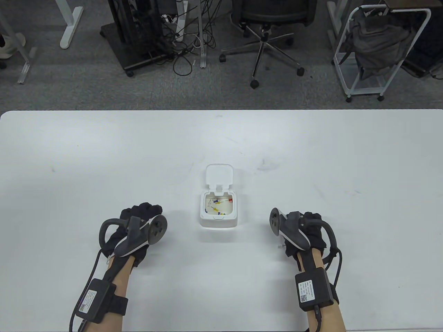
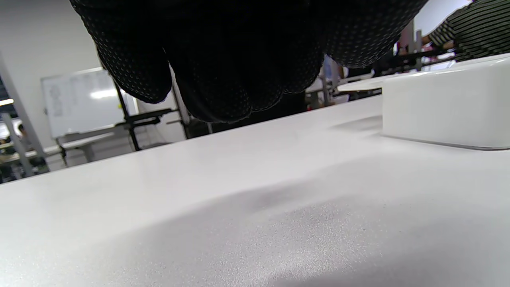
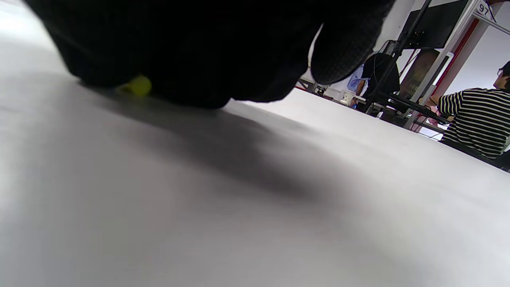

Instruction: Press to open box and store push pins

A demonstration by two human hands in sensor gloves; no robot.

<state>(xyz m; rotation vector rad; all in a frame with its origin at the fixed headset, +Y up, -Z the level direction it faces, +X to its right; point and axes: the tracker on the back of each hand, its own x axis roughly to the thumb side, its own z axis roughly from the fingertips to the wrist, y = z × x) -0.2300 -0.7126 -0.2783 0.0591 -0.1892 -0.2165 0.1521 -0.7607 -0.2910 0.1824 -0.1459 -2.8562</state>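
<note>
A small white press-open box [image 1: 218, 209] sits mid-tabletop [image 1: 69, 155] w/ its lid [image 1: 219, 175] flipped up toward the far edge. Inside lie several push pins [image 1: 217, 204] in blue, yellow and red; exact count too small to tell. In the left wrist view only one plain white side of the box shows, cut off at the frame's right edge.

The left hand [image 1: 140, 221] rests on the tabletop well left of the box, its fingers [image 2: 223, 79] curled loosely downward, holding nothing visible. From above, the tracker [image 1: 142, 235] covers most of the knuckles.

The right hand [image 1: 306, 230] sits on the tabletop well right of the box, apart from it. The right wrist view shows its dark glove bunched low over the surface w/ a yellow push pin [image 3: 137, 85] tucked under the fingers, mostly hidden; only a bit of the yellow head shows. Whether the fingers pinch it or merely cover it can't be told.

Beyond the tabletop: an office chair [image 1: 268, 34], a white wire cart [image 1: 377, 52] w/ a grey bag, tangled cables [image 1: 187, 45]. A person in a striped shirt [image 3: 476, 119] is partly cut off at the right wrist view's edge.
</note>
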